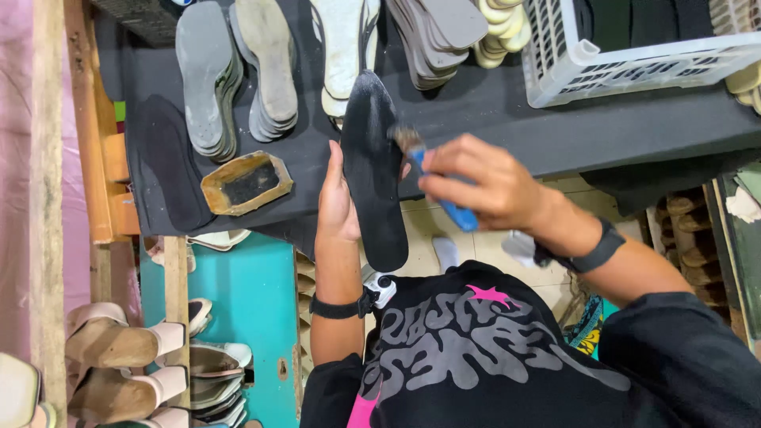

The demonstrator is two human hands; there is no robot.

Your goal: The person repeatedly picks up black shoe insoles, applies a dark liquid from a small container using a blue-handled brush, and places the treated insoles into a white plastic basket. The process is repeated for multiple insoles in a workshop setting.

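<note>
Head view: left hand [337,202] holds black insole [372,166], right hand [483,186] brushes.

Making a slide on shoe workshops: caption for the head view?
Left hand holds a black insole while right hand brushes it with a blue-handled brush.

I am observing a dark worktop [507,111] lying beyond my hands, carrying stacked grey insoles [208,75], pale insoles [345,47], a tan glue tray [246,183] and a white basket [634,59].

No packages, labels, signs or screens show (only loose goods on the bench).
</note>
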